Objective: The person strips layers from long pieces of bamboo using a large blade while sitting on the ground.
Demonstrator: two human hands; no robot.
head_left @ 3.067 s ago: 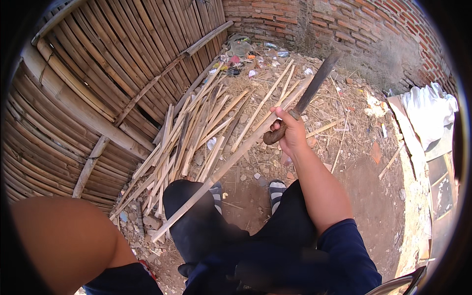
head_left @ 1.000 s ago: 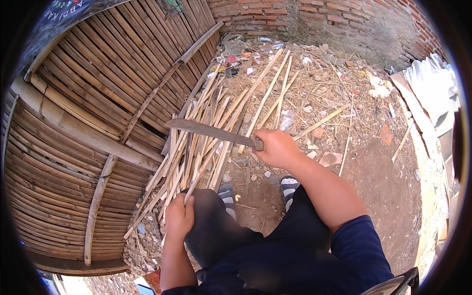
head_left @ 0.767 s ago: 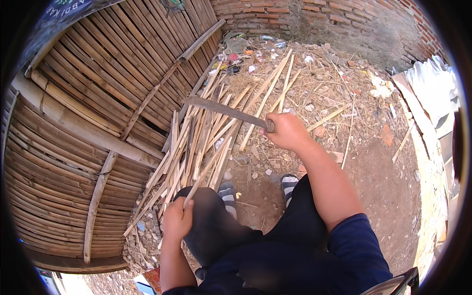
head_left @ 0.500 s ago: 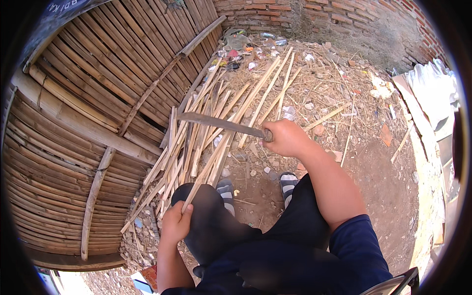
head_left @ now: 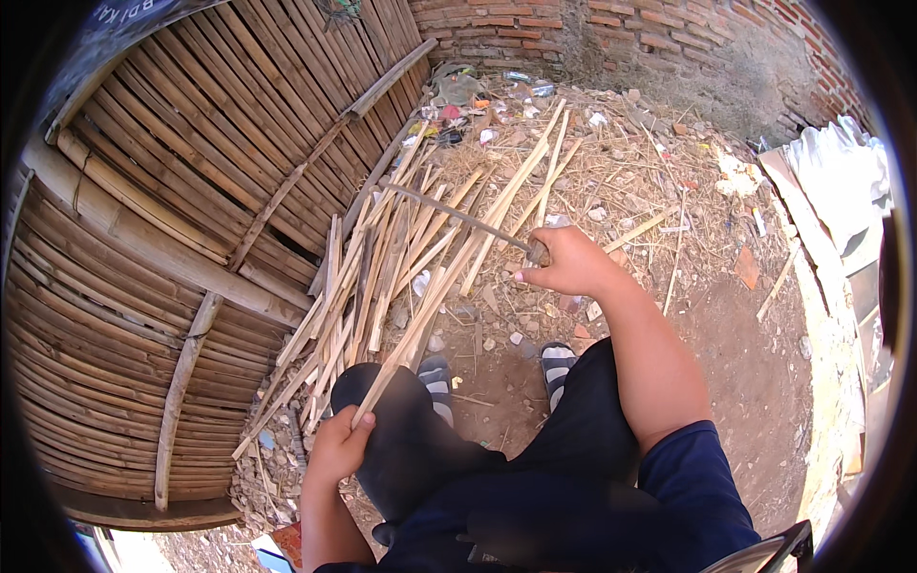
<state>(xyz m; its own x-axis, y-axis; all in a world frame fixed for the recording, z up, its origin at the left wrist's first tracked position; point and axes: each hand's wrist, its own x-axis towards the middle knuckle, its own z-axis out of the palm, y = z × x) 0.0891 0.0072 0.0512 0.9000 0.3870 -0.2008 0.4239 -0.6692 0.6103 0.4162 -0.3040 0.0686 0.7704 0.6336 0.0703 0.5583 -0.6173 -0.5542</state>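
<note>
My left hand (head_left: 338, 447) is closed round the near end of a long pale bamboo strip (head_left: 409, 346), beside my left knee. The strip slants forward and to the right over the pile. My right hand (head_left: 573, 264) grips the handle of a machete (head_left: 460, 217), with the thumb held away from the handle. Its long blade points left and slightly away from me, turned so that it looks thin. The blade crosses above the strips; whether it touches them I cannot tell. A loose pile of bamboo strips (head_left: 368, 286) lies in front of my left leg.
A slatted bamboo wall (head_left: 143, 258) stands close on my left. At the far end is a brick wall (head_left: 659, 43). Rubble, straw and litter (head_left: 611, 143) cover the ground ahead. White plastic sheeting (head_left: 841, 177) lies at the right. My feet in striped sandals (head_left: 557, 368) are below.
My right hand has shifted slightly right, and the machete has rolled from showing its broad side to a thin edge. Its tip has moved away from me. My left hand has barely moved.
</note>
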